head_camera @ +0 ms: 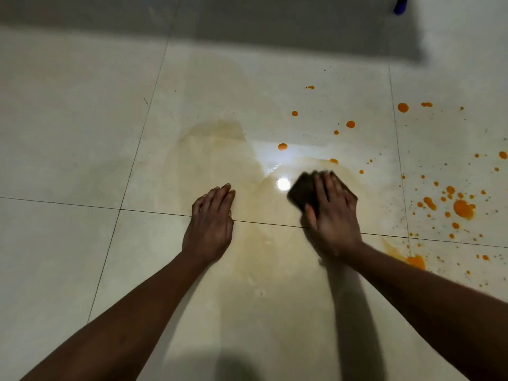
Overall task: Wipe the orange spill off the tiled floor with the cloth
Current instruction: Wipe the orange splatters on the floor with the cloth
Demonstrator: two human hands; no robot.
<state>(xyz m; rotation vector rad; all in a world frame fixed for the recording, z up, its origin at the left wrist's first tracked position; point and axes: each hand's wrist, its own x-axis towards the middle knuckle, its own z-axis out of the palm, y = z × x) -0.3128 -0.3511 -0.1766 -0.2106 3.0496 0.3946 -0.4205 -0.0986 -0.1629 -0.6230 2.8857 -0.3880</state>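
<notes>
My right hand (332, 215) presses flat on a dark brown cloth (302, 192) on the cream tiled floor (82, 133); the hand and cloth are motion-blurred. Bright orange drops and blobs of the spill (463, 209) dot the tiles to the right, with more orange drops (282, 146) beyond the cloth and a smear (415, 261) beside my right forearm. A pale orange wet film (220, 160) covers the tiles in the middle. My left hand (210, 224) rests flat on the floor left of the cloth, fingers straight.
A blue object (400, 5) shows at the top right corner. A dark shadow band (247, 20) crosses the far floor. Lamp glare (283, 184) reflects off the wet tile beside the cloth. Dry tiles lie to the left.
</notes>
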